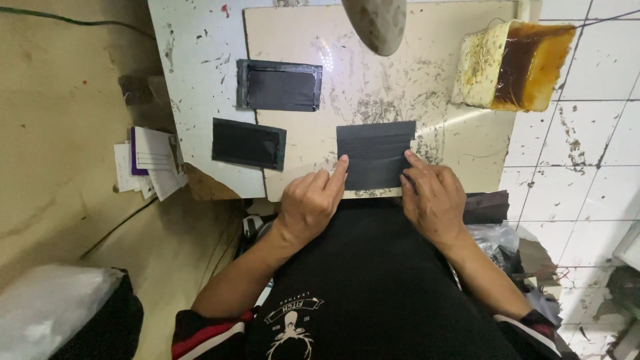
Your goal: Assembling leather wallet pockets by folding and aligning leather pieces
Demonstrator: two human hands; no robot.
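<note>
Both hands rest at the near edge of the workboard, in the lower middle of the frame. Her or his left hand [308, 203] is loosely curled, the forefinger stretched out and pressing on the lower left corner of a dark, ridged card-slot panel [375, 152]; nothing is gripped in it. The right hand [433, 197] lies flat and relaxed on the panel's lower right corner, fingertips touching the material, also grasping nothing. The panel sits just right of the frame's centre, lying flat on a beige board [400, 87] that is scuffed and streaked with dried glue.

Up and to the left, a second dark piece with a raised border [279, 85] lies partly on the beige board and partly on the white tabletop [197, 80]. Below it, a third dark rectangular piece [249, 143] lies well apart from the hands, at the left edge of the board. In the upper right of the frame stands a stained container of amber glue [517, 63], tilted toward the tiled floor side. A grey rounded object [377, 23] hangs into view at top centre. At the left, beyond the tabletop, a small stack of papers [150, 163] lies on the tan floor.
</note>
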